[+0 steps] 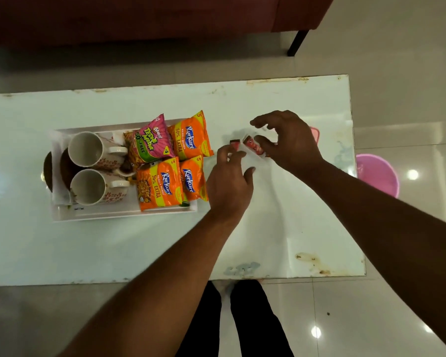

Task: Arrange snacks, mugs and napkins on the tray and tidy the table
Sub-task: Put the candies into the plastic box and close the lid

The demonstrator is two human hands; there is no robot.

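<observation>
A white tray (62, 215) sits on the left half of the table. It holds two floral mugs (88, 149) (90, 186), one pink snack packet (150, 141) and three orange snack packets (189, 135) (157, 185) (192, 177). Right of the tray, a small red candy packet (252, 146) and a small dark wrapper (234, 143) lie on what looks like a white napkin (247, 159). My left hand (229, 184) has its curled fingertips at the dark wrapper, with the thumb held apart. My right hand (289, 140) arches over the red packet with its fingers spread.
The white glass table (294, 228) has stains near its front right edge. Dark round coasters (66, 168) lie under the mugs at the tray's left end. A pink bucket (379, 173) stands on the floor to the right, and a maroon sofa (139, 16) is behind the table.
</observation>
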